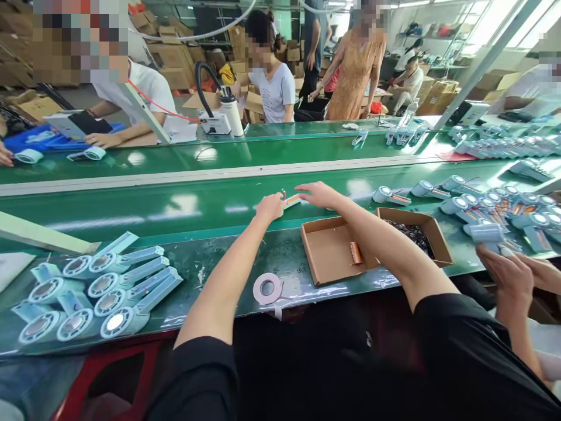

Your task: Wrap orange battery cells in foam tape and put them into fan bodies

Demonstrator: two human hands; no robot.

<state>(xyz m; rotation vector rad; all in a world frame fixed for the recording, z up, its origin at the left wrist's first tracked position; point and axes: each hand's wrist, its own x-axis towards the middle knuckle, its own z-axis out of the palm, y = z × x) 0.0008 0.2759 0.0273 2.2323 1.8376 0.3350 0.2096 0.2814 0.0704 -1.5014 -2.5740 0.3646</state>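
Note:
Over the green belt, my left hand (270,208) is closed around one end of a pale blue fan handle (289,202), in which an orange strip, apparently a battery, shows. My right hand (322,195) is at the other end of this handle, palm down, its fingers stretched out towards the left. Whether its fingertips touch the handle I cannot tell. Part of a pale round shape shows beneath the right hand, mostly hidden. Below my right forearm stands a shallow cardboard box (326,248) with an orange battery (355,253) in it.
A tape roll (267,288) lies at the bench edge. Several pale blue fans (109,286) sit at left, more fans (495,204) at right. Beside the box is a second carton (442,248) of small dark parts. A co-worker's hands (511,275) work at right; other people sit opposite.

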